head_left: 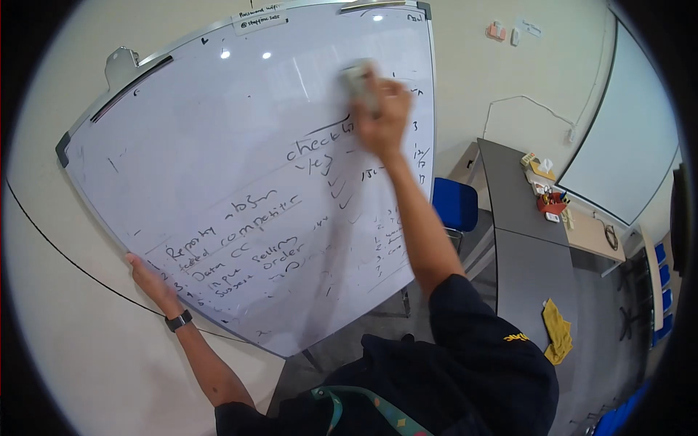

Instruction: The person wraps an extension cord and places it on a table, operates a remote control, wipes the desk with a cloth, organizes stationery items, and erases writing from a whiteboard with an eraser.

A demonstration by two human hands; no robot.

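A whiteboard (196,152) with handwriting in black marker fills the middle of the view. My right hand (385,120) is closed round a whiteboard eraser (356,78), pressed to the board's upper right part; both are smeared by motion. Just below it stand the word "check" and several tick marks. On the lower left edge of the board, my left hand (154,285) grips the frame, its fingers partly hidden. A dark watch (178,320) is on that wrist. The upper left of the board carries only a few stray marks.
Right of the board stand a blue chair (456,206) and a dark grey table (527,272). On the table lie a yellow cloth (557,333) and a red organizer (552,206). A projector screen (622,123) hangs on the right wall. A black cable (65,252) runs along the left wall.
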